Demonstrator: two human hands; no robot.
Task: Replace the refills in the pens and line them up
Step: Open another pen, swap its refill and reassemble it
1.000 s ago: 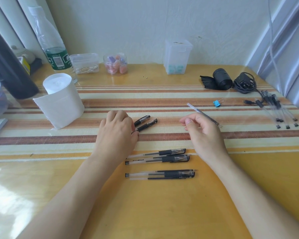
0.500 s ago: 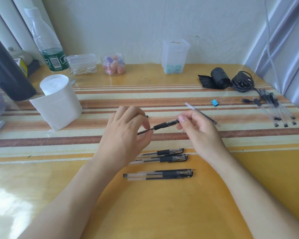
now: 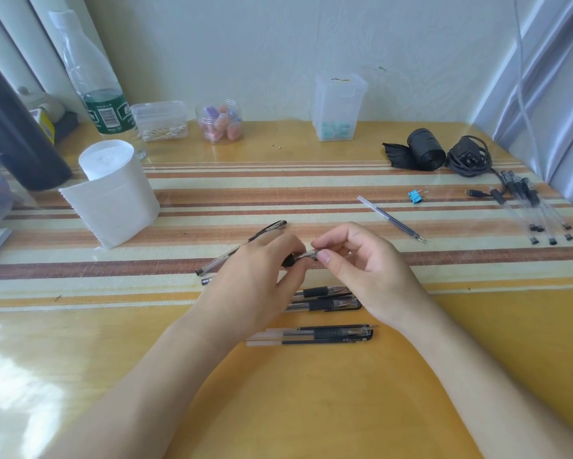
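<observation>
Item under handling: one pen [image 3: 306, 256], held above the table [image 3: 311, 409] between both hands, just beyond the other pens [image 3: 324, 304]; my left hand [image 3: 258, 276] has its fingers curled round the barrel and pinches it at the black grip section; my right hand [image 3: 367, 270] pinches the clear tip end between thumb and forefinger, the remaining fingers loosely bent; most of this pen is covered by my left hand, and I cannot tell whether the small end [image 3: 206, 281] showing at that hand's left edge belongs to it. Other pens counted: four as far as I can make out, lying in two pairs on the table just below my hands, all roughly parallel; the farther pair is partly hidden under both hands. One clear barrel [image 3: 228, 255] runs at a slant behind my left hand; whether it rests on the table or touches my fingers I cannot tell. Refills: one loose refill [image 3: 391, 218] lying apart to the right; one cluster of refills [image 3: 536, 213] near the right edge, overlapping, so no firm count. Other items, one of each: blue binder clip [image 3: 415, 196], black roll [image 3: 424, 154], coiled cable [image 3: 468, 157], paper roll [image 3: 113, 190], bottle [image 3: 99, 94] cut off at the top, low clear box [image 3: 161, 122], small jar [image 3: 220, 122], tall clear box [image 3: 339, 107]; a dark object [image 3: 17, 127] at the left is cut off and not identifiable.
</observation>
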